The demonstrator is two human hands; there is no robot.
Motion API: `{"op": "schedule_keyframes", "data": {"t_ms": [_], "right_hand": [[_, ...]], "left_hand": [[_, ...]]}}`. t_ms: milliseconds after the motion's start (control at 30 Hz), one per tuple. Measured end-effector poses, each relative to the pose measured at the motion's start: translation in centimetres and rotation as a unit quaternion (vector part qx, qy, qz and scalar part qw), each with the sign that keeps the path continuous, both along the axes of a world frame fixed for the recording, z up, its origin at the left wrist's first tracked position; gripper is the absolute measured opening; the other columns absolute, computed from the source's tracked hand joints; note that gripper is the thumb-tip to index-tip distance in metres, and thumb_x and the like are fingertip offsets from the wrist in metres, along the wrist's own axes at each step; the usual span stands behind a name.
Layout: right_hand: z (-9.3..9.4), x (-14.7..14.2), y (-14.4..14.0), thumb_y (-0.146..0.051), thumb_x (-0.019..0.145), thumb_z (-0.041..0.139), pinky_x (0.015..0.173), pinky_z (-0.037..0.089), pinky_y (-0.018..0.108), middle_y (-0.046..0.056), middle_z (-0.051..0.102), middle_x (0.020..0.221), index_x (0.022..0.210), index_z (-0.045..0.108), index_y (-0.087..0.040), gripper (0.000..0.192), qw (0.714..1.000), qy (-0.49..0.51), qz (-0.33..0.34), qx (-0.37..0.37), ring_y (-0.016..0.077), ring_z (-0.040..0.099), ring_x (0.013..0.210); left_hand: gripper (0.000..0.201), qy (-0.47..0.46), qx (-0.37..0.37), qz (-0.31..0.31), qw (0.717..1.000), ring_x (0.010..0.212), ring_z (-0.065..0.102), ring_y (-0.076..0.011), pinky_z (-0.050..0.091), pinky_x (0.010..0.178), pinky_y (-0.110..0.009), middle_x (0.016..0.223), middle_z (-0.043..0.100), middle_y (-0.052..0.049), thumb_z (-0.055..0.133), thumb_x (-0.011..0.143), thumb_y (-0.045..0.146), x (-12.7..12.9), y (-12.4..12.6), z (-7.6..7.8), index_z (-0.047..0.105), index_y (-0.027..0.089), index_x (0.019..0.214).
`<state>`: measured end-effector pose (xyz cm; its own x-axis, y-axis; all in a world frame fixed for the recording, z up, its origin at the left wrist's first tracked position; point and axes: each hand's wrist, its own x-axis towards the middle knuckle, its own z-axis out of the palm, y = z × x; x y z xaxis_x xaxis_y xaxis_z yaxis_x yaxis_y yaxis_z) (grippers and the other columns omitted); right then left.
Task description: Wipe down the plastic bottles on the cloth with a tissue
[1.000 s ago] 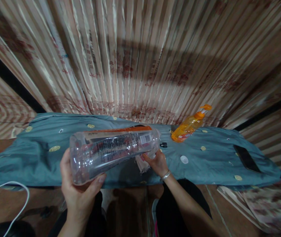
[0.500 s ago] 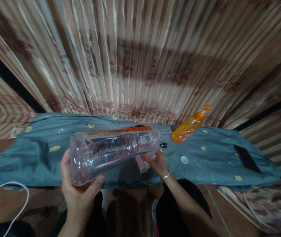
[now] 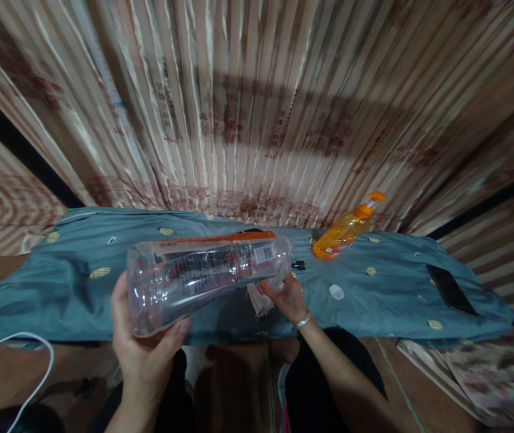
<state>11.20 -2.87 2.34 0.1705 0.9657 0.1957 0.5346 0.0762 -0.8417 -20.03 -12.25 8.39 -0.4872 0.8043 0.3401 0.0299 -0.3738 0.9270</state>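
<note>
Bottle [image 3: 202,273]: large, clear plastic, empty as far as visible; held on its side above the blue cloth [image 3: 58,288], base toward the camera, neck pointing away and to the right.
Bottle label: orange strip along the upper side, dark print and a barcode patch near the neck end.
Left hand [image 3: 143,343]: under the base of the bottle, fingers [image 3: 183,326] wrapped around the lower edge, thumb up on the left side; grasping the bottle.
Right hand [image 3: 286,297]: at the neck end of the bottle, fingers [image 3: 266,287] curled there and touching the bottle; a crumpled pale piece, maybe paper or film [image 3: 261,304], just below it. Cannot tell whether these fingers truly clamp the bottle or only the pale piece.
Right wrist: thin silver bracelet [image 3: 302,320].
Worktop: covered with the blue cloth, small yellow round patterns on it.
Orange bottle [image 3: 344,231]: with pump top, tilted, standing at the far edge of the cloth, to the right of the clear bottle, apart from it.
Small black piece [image 3: 298,264]: on the cloth just beyond the neck.
White round cap [image 3: 336,292]: on the cloth, right of the right hand.
Dark phone [image 3: 450,290]: flat on the cloth, far right.
White cable [image 3: 22,337]: curved, at lower left, off the cloth.
Background: striped beige and red curtain [image 3: 247,108].
</note>
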Motion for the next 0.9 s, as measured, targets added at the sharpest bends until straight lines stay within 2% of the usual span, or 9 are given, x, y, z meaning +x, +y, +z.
{"op": "schedule_keyframes", "data": {"t_ms": [333, 500, 667, 767, 900], "right_hand": [[-0.5, 0.1, 0.0, -0.049, 0.085, 0.104, 0.095, 0.082, 0.058, 0.013, 0.097, 0.108, 0.122, 0.091, -0.027, 0.045, 0.999, -0.045, -0.007, 0.005, 0.0446, 0.099, 0.105], [-0.3, 0.2, 0.0, -0.051, 0.086, 0.105, 0.100, 0.082, 0.058, 0.017, 0.098, 0.112, 0.116, 0.091, -0.025, 0.042, 0.999, -0.037, 0.010, -0.011, 0.0476, 0.098, 0.112], [-0.6, 0.4, 0.1, -0.053, 0.086, 0.104, 0.101, 0.082, 0.059, 0.015, 0.099, 0.116, 0.117, 0.090, -0.027, 0.043, 1.000, -0.017, 0.022, -0.001, 0.0470, 0.098, 0.112], [-0.8, 0.4, 0.2, -0.054, 0.086, 0.103, 0.100, 0.082, 0.059, 0.016, 0.099, 0.116, 0.120, 0.090, -0.027, 0.045, 1.000, -0.018, 0.024, 0.004, 0.0473, 0.098, 0.111], [-0.9, 0.5, 0.2, -0.054, 0.087, 0.100, 0.100, 0.083, 0.058, 0.016, 0.099, 0.114, 0.122, 0.090, -0.026, 0.046, 1.000, -0.022, 0.022, -0.004, 0.0461, 0.098, 0.110]], "left_hand": [[0.127, -0.008, -0.014, 0.003, 1.000, 0.159, 0.083, -0.0550, 0.073, 0.132, -0.070, 0.172, 0.083, -0.017, 0.126, 0.067, 0.059, 0.1, 0.0, 0.2, 0.068, 0.037, 0.177], [0.128, 0.014, -0.003, 0.016, 1.000, 0.154, 0.086, -0.0514, 0.075, 0.128, -0.065, 0.168, 0.086, -0.016, 0.126, 0.065, 0.057, -0.2, 0.3, -0.2, 0.069, 0.035, 0.177], [0.123, 0.005, 0.003, 0.002, 1.000, 0.152, 0.088, -0.0489, 0.079, 0.121, -0.057, 0.167, 0.088, -0.017, 0.123, 0.071, 0.059, -0.5, 0.3, -0.4, 0.069, 0.033, 0.178], [0.122, -0.008, 0.013, 0.009, 1.000, 0.149, 0.090, -0.0462, 0.080, 0.116, -0.052, 0.165, 0.089, -0.017, 0.125, 0.067, 0.054, 0.1, 0.2, 0.3, 0.073, 0.032, 0.175], [0.112, -0.048, 0.032, 0.043, 0.997, 0.140, 0.094, -0.0405, 0.080, 0.109, -0.042, 0.157, 0.093, -0.016, 0.126, 0.063, 0.049, 1.9, 0.3, 2.0, 0.083, 0.026, 0.164]]}}
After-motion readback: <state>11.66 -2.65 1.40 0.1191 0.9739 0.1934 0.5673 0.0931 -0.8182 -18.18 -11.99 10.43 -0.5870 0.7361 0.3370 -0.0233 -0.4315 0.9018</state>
